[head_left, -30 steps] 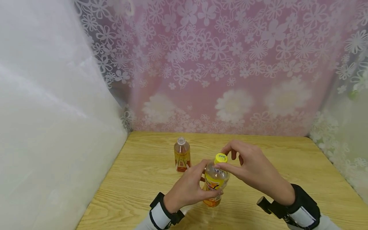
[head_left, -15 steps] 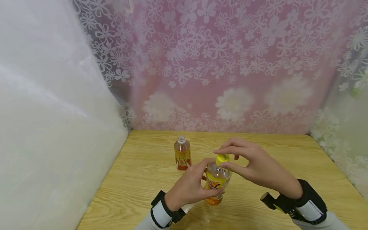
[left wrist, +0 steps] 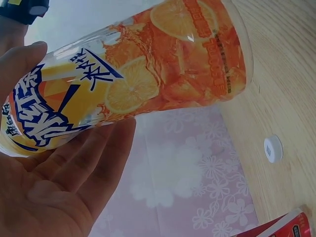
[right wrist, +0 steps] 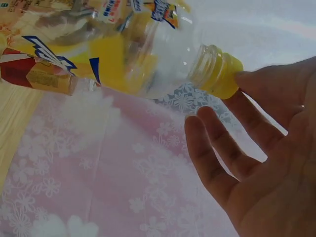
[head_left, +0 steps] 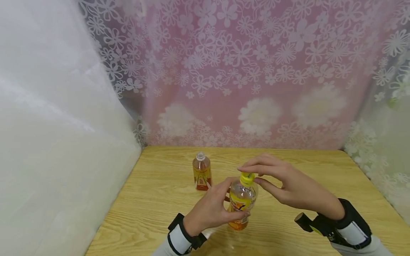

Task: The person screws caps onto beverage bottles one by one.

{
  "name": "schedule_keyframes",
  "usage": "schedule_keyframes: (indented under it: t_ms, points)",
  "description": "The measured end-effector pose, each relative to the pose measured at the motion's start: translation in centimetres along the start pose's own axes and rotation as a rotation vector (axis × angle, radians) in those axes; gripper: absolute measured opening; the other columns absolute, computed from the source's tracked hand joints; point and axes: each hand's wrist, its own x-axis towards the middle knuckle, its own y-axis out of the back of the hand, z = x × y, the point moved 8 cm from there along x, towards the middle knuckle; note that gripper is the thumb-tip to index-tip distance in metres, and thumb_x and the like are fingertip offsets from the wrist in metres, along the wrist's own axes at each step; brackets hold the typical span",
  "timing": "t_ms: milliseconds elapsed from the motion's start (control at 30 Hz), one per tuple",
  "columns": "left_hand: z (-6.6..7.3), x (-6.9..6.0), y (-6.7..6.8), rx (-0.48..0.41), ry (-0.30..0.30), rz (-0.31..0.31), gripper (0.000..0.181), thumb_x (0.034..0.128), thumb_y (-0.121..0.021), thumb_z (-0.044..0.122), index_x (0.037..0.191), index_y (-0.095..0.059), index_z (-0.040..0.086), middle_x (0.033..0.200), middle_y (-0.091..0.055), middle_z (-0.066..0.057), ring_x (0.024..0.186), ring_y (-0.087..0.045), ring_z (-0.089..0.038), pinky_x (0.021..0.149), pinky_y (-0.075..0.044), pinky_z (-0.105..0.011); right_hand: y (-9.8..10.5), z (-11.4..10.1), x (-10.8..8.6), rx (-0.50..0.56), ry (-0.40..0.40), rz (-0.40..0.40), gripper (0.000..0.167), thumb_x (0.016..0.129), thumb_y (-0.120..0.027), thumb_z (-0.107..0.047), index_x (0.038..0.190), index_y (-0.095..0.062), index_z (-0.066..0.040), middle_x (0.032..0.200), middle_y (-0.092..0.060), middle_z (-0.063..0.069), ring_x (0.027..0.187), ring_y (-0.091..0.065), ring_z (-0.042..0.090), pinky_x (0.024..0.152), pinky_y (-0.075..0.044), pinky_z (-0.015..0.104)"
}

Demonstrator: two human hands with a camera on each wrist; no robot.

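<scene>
A clear iced tea bottle (head_left: 242, 193) with a yellow and orange label is in my left hand (head_left: 213, 204), which grips it round the body. In the left wrist view the bottle (left wrist: 163, 64) shows orange slices on its lower part. Its yellow cap (head_left: 247, 179) sits on the neck, and some clear ridged neck shows below it in the right wrist view. My right hand (head_left: 285, 181) pinches this cap (right wrist: 227, 76) between thumb and index finger, while the other fingers are clear of the bottle. A second bottle (head_left: 202, 174), amber and capless, stands upright behind and left.
The wooden table (head_left: 153, 199) ends at a pink flowered curtain (head_left: 224, 89). White sheeting (head_left: 64, 142) borders the left side. A loose white cap (left wrist: 273, 148) lies on the table in the left wrist view, near the second bottle's red label (left wrist: 289, 227).
My right hand has shifted rightward and turned about the yellow cap. Its thumb went from the near side to the right side, and the index finger stretched over. The left hand keeps its hold.
</scene>
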Motion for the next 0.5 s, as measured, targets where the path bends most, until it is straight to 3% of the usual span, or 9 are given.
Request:
schedule_keyframes:
  t_ms: [133,200,267,367,500]
  points:
    - [-0.08,0.07,-0.06,-0.001,0.003,-0.003,0.077,0.0889,-0.080,0.037,0.150,-0.035,0.026,0.134,-0.060,0.005,0.116,-0.062,-0.004,0.081,-0.054,-0.014,-0.08,-0.23,0.19,-0.070,0.031,0.071,0.046,0.089,-0.079,-0.007,0.129,-0.067,-0.026,0.120,-0.060,-0.013,0.103,-0.057,0.002,0.079,-0.051,0.020]
    - [-0.11,0.11,-0.08,0.005,0.001,-0.002,0.076,0.0886,-0.080,0.038,0.150,-0.036,0.026,0.133,-0.061,0.006,0.116,-0.062,-0.003,0.082,-0.054,-0.014,-0.17,-0.14,0.31,-0.161,-0.011,0.119,0.035,0.087,-0.082,-0.021,0.119,-0.069,-0.025,0.110,-0.059,-0.013,0.091,-0.055,0.001,0.071,-0.049,0.021]
    - [-0.07,0.15,-0.11,0.023,-0.007,0.005,0.075,0.0885,-0.080,0.038,0.149,-0.037,0.027,0.132,-0.062,0.007,0.115,-0.062,-0.002,0.081,-0.054,-0.014,-0.29,0.01,0.41,-0.248,-0.074,0.139,0.035,0.085,-0.084,-0.035,0.115,-0.068,-0.025,0.106,-0.059,-0.012,0.086,-0.056,0.002,0.068,-0.051,0.023]
    - [-0.03,0.23,-0.19,0.048,-0.020,0.013,0.075,0.0888,-0.079,0.040,0.149,-0.036,0.028,0.131,-0.062,0.007,0.114,-0.062,-0.001,0.082,-0.054,-0.013,-0.41,0.21,0.30,-0.236,-0.129,0.104,0.043,0.087,-0.081,-0.040,0.123,-0.065,-0.026,0.116,-0.062,-0.010,0.092,-0.061,0.005,0.072,-0.054,0.027]
    - [-0.22,0.23,-0.34,0.041,-0.016,0.006,0.074,0.0895,-0.078,0.040,0.149,-0.036,0.027,0.132,-0.061,0.007,0.114,-0.062,-0.002,0.082,-0.053,-0.013,-0.25,0.07,-0.11,-0.081,-0.077,0.012,0.052,0.092,-0.078,-0.023,0.140,-0.057,-0.032,0.137,-0.056,-0.013,0.117,-0.058,0.006,0.088,-0.056,0.031]
